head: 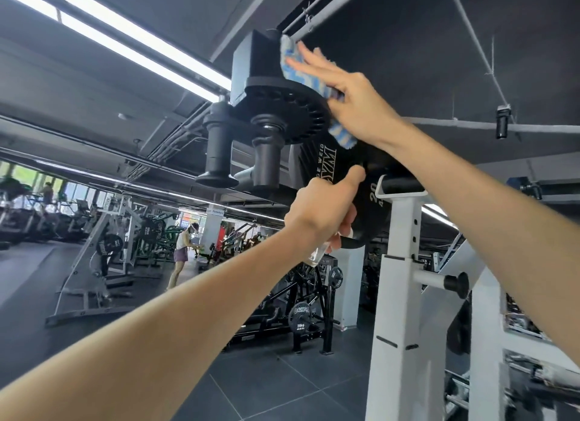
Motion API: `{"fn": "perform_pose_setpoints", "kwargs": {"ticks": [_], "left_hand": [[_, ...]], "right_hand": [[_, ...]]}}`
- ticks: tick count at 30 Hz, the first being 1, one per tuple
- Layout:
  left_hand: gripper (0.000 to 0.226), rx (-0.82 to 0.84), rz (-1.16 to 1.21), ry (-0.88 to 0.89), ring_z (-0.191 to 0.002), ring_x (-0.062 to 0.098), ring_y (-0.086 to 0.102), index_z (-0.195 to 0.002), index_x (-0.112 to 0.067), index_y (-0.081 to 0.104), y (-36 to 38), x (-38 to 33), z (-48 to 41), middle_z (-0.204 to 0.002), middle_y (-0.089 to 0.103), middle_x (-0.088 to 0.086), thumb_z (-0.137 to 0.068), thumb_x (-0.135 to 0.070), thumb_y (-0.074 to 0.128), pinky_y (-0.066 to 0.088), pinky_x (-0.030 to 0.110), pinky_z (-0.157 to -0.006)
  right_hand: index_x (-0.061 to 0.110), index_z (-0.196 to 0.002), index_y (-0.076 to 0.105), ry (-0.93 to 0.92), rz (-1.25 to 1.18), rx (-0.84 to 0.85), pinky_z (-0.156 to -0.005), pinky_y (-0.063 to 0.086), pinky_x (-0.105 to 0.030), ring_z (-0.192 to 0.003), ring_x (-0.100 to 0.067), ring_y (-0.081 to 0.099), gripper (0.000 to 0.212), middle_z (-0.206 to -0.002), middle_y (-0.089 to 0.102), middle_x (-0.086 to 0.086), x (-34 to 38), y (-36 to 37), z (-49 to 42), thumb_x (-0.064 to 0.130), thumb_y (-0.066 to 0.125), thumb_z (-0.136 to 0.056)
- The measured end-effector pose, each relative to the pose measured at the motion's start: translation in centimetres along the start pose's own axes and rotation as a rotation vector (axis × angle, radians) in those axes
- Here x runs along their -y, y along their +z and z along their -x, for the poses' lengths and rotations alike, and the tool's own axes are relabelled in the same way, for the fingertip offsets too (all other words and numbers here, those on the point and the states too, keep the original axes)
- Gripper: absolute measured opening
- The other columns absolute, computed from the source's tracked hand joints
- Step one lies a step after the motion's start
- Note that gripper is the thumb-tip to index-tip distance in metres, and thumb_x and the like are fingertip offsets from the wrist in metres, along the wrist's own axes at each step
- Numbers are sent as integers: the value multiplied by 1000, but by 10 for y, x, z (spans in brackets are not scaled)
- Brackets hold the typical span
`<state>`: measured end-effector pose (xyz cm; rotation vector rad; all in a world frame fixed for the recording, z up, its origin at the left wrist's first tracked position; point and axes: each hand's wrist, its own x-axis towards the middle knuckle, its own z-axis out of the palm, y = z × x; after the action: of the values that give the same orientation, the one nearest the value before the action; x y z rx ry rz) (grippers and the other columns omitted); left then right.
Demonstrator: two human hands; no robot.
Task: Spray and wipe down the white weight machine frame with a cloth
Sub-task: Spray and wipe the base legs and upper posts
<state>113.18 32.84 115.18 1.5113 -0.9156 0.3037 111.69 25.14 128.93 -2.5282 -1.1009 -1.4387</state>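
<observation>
My right hand (348, 94) reaches up with straight fingers and presses a blue and white cloth (298, 75) flat against the black top block (254, 59) of the machine, above a black perforated disc (292, 113). My left hand (323, 213) is lower, fingers curled round a clear spray bottle (317, 255) whose body pokes out below the palm, thumb pointing up. It is close to a black 20 weight plate (373, 207). The white frame upright (405, 279) stands at lower right.
Two black pegs (238, 147) hang down left of the disc. A white peg with a black end cap (445, 282) juts from the upright. Other gym machines, loaded plates and a person (182, 248) stand across the dark floor behind. Ceiling light strips run overhead.
</observation>
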Motion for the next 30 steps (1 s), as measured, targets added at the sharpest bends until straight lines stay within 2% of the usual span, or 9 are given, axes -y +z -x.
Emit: {"fn": "perform_pose_setpoints", "kwargs": {"ticks": [3, 7, 13, 16, 19, 22, 26, 28, 30], "left_hand": [[61, 14, -31, 2, -36, 23, 46, -49, -10, 51, -7, 1, 6, -44, 53, 4, -88, -58, 47, 45, 30, -60], [60, 10, -37, 0, -35, 23, 47, -49, -10, 52, -17, 1, 7, -44, 54, 4, -88, -55, 47, 45, 31, -61], [58, 16, -18, -17, -36, 23, 45, -52, -7, 52, -18, 4, 4, -43, 52, 4, -88, -52, 48, 42, 27, -51], [57, 17, 37, -8, -37, 23, 44, -53, -7, 52, -18, 1, 1, -45, 52, 6, -88, -52, 49, 41, 27, -48], [59, 18, 54, -4, -35, 23, 45, -52, -7, 52, -14, -3, -4, -46, 53, 6, -89, -53, 48, 42, 26, -50], [61, 20, 72, -2, -33, 23, 45, -50, -8, 52, -4, -6, -9, -44, 52, 6, -90, -53, 48, 44, 29, -51], [62, 33, 78, -4, -34, 23, 45, -49, -8, 52, 8, -1, -12, -44, 52, 5, -89, -55, 48, 45, 30, -53], [61, 50, 61, -14, -34, 23, 46, -49, -9, 52, 10, 3, -12, -44, 52, 5, -89, -55, 48, 45, 30, -53], [60, 52, 48, -11, -35, 23, 45, -50, -9, 52, 8, 4, -13, -44, 53, 6, -89, -55, 49, 45, 30, -53]], "right_hand": [[32, -132, 40, 42, -3, -62, -117, 8, -19, -143, -13, 16, 71, -150, 32, 1, -9, -3, 13, -17, 46, -82], [22, -133, 49, 12, 37, -20, -118, 15, -26, -142, -15, 22, 72, -149, 36, -4, 14, -7, -10, -22, 40, -76], [18, -133, 48, 20, -17, 35, -112, 13, -12, -142, -11, 19, 76, -150, 34, -5, 12, -7, -14, -23, 36, -71], [29, -134, 43, 171, 14, -73, -115, 14, -16, -141, -13, 24, 72, -149, 36, -3, -21, -11, 27, -17, 38, -79], [44, -134, 33, 342, -1, -187, -103, 28, -6, -126, 4, 40, 62, -138, 44, 13, -35, -7, 58, -3, 42, -95], [32, -142, 28, 349, -60, -255, -113, 14, -13, -140, -1, 17, 51, -154, 23, 8, -30, 7, 56, 8, 41, -99], [23, -144, 34, 257, -141, -205, -106, 21, -5, -137, 0, 25, 54, -141, 29, 20, -19, 11, 50, 4, 44, -95], [22, -137, 46, 243, -99, -249, -99, 34, -11, -121, -5, 48, 50, -135, 45, 15, -25, 5, 54, 4, 46, -90], [19, -119, 57, 248, -91, -293, -79, 40, -8, -88, -3, 55, 38, -109, 57, 8, -21, -2, 51, 5, 46, -86]]}}
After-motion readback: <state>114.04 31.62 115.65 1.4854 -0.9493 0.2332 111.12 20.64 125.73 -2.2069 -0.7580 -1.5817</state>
